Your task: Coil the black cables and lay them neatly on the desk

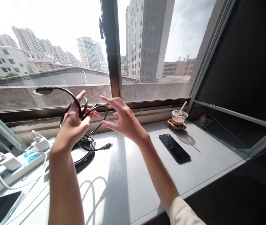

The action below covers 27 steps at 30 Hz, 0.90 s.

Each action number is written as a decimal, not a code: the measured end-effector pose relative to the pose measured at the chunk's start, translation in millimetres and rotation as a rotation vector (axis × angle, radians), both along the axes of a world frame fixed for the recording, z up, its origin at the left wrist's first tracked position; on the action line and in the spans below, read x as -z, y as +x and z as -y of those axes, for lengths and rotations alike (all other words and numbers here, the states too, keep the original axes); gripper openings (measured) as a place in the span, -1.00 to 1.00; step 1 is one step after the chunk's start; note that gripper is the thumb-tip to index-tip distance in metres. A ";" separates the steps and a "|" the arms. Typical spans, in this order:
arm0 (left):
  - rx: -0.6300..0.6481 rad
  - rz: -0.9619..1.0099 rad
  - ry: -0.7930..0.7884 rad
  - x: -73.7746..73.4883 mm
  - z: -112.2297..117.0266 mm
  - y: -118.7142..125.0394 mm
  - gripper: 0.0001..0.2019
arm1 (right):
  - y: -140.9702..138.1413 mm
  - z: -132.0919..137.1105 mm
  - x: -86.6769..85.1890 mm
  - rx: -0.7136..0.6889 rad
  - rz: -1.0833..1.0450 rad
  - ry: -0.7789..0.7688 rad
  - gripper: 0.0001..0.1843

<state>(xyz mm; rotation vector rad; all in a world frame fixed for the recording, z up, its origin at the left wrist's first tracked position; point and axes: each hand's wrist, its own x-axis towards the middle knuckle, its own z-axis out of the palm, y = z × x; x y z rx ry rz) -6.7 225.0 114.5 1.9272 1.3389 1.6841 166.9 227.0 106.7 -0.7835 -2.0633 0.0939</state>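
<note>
My left hand [73, 125] is raised above the white table, with a looped black cable [103, 107] between its thumb and fingers. One cable end with a dark connector [44, 91] sticks out to the left of that hand. My right hand [121, 117] is just right of the loops, fingers spread and thumb apart, holding nothing. A second, coiled black cable [92, 153] lies on the table below my left hand, partly hidden by the wrist. Near the coil, a black plug [106, 146] points right; which cable it belongs to I cannot tell.
A white power strip [22, 170] with chargers [40, 143] and white wires runs along the left. One phone [2, 207] lies at the lower left, another black phone [175, 148] at the right. Behind that stands a lidded plastic cup [179, 117] with a straw. A window [114, 62] borders the back.
</note>
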 end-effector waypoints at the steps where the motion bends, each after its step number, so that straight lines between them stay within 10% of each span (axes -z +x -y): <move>1: -0.043 -0.117 0.041 0.8 0.6 2.2 -0.31 | -1.6 -5.9 3.6 0.063 0.008 0.015 -0.23; 11: 0.001 -0.290 0.125 -6.6 29.4 39.9 -0.48 | -12.6 -19.6 10.0 0.367 -0.147 0.240 -0.36; 17: -0.054 -0.359 0.156 -7.9 31.6 37.9 -0.76 | 2.4 -4.5 1.2 0.121 -0.172 0.206 -0.77; 22: -0.248 -0.145 0.229 -2.1 21.9 40.3 -0.81 | 6.6 4.3 -1.1 0.144 -0.213 0.061 -0.78; 27: -0.138 0.101 0.261 6.2 2.3 37.4 -0.75 | 8.9 18.0 -8.6 0.178 -0.570 0.061 -0.75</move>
